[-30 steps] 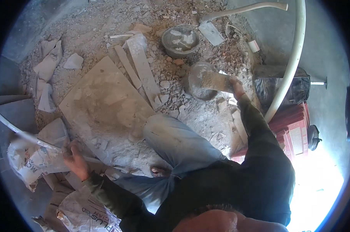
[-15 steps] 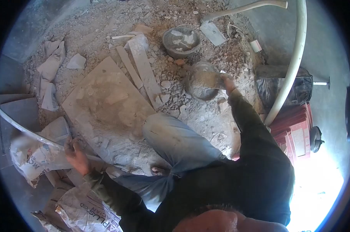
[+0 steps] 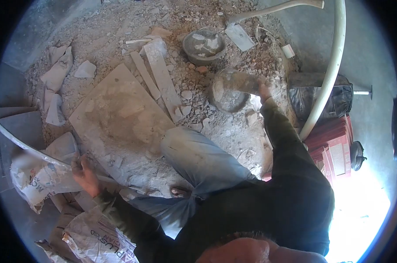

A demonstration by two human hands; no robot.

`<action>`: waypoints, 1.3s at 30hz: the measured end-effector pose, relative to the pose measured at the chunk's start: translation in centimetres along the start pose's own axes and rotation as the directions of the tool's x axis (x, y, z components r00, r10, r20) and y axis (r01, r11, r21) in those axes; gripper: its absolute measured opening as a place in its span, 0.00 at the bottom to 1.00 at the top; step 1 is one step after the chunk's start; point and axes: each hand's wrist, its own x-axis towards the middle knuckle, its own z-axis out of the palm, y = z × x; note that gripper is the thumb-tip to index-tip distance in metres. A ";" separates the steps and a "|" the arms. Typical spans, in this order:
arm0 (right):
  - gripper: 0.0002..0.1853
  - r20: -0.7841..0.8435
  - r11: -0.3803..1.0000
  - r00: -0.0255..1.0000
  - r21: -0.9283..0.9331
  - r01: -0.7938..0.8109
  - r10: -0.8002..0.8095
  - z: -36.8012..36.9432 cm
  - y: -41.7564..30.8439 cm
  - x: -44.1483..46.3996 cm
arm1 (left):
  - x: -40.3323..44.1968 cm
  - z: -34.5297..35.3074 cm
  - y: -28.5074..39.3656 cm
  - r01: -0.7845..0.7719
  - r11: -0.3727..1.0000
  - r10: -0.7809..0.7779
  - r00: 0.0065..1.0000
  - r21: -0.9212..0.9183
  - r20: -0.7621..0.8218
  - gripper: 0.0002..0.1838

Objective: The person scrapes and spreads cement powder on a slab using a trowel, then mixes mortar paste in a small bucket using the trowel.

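My right hand is closed round the end of a flat, dusty trowel-like blade. The blade lies over the right side of a round grey basin with pale, powdery material inside. My left hand has its fingers curled beside a thin pale pole, close to a white printed sack. Whether those fingers grip the pole cannot be made out. A second basin, holding grey material with whitish patches, sits just behind the first.
A large dusty tile lies left of my knee, with narrow tile strips beside it. Rubble surrounds the basins. A wooden-handled tool lies at the back. To the right are a thick pale pole, a black bag and red boxes.
My right hand and the blade have shifted slightly up and to the right over the basin, uncovering more of its contents. My left hand stays almost where it was.
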 end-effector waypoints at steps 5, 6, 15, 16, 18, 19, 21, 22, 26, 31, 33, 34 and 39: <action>0.12 0.010 0.696 0.913 -0.644 0.317 -0.407 0.2 -4.7 -2.3 | 0.0 0.1 0.0 0.038 0.999 -0.038 0.999 -0.036 -0.020 0.21; 0.13 0.045 0.648 0.898 -0.676 0.350 -0.438 0.1 -5.0 -2.2 | 0.1 0.1 0.1 0.050 0.998 -0.050 0.999 -0.035 -0.021 0.21; 0.16 0.224 0.985 0.960 -0.010 0.174 -0.167 5.2 -10.4 -12.1 | -0.1 -1.2 -1.2 -0.041 0.998 0.045 0.995 0.056 -0.089 0.18; 0.16 0.299 0.991 0.951 0.128 0.046 -0.083 6.6 -8.9 -12.7 | -0.2 -1.3 -1.0 -0.047 0.999 0.048 0.994 0.016 -0.101 0.19; 0.14 0.423 0.981 0.901 -0.114 0.160 -0.098 10.7 -4.9 -14.4 | -0.9 -1.3 0.5 -0.028 0.998 0.021 0.994 -0.065 -0.107 0.19; 0.12 0.502 0.980 0.861 -0.114 0.165 -0.086 13.5 -2.6 -15.1 | -1.2 -1.2 1.8 -0.003 0.994 -0.009 0.994 -0.113 -0.104 0.19; 0.11 0.582 0.998 0.813 -0.054 0.044 -0.005 18.1 2.4 -15.9 | -2.1 -1.6 4.0 0.016 0.996 -0.027 0.992 -0.088 -0.124 0.19; 0.11 0.599 0.996 0.798 0.011 -0.087 0.063 21.1 5.7 -15.4 | -2.2 -1.7 4.4 0.021 0.997 -0.032 0.991 -0.080 -0.132 0.19; 0.12 0.561 0.996 0.824 -0.014 -0.085 0.079 30.3 6.3 -13.4 | -4.0 -3.5 5.2 0.015 0.999 -0.020 0.990 -0.034 -0.141 0.19; 0.14 0.585 0.973 0.811 -0.182 0.140 -0.008 42.8 6.7 -5.0 | -7.6 -5.2 7.6 0.095 0.994 -0.084 0.979 0.048 -0.186 0.19; 0.16 0.626 0.935 0.775 -0.218 0.282 -0.088 48.7 7.4 -2.6 | -9.2 -5.9 8.1 0.104 0.989 -0.082 0.977 0.105 -0.196 0.18; 0.16 0.660 0.941 0.749 -0.217 0.258 -0.053 51.2 6.2 -3.1 | -9.9 -6.3 8.4 0.126 0.984 -0.102 0.976 0.122 -0.190 0.18; 0.14 0.931 0.451 0.248 -0.107 0.886 -0.267 61.3 8.2 -5.4 | -12.5 -6.9 8.8 0.234 0.951 -0.186 0.955 0.201 -0.230 0.21</action>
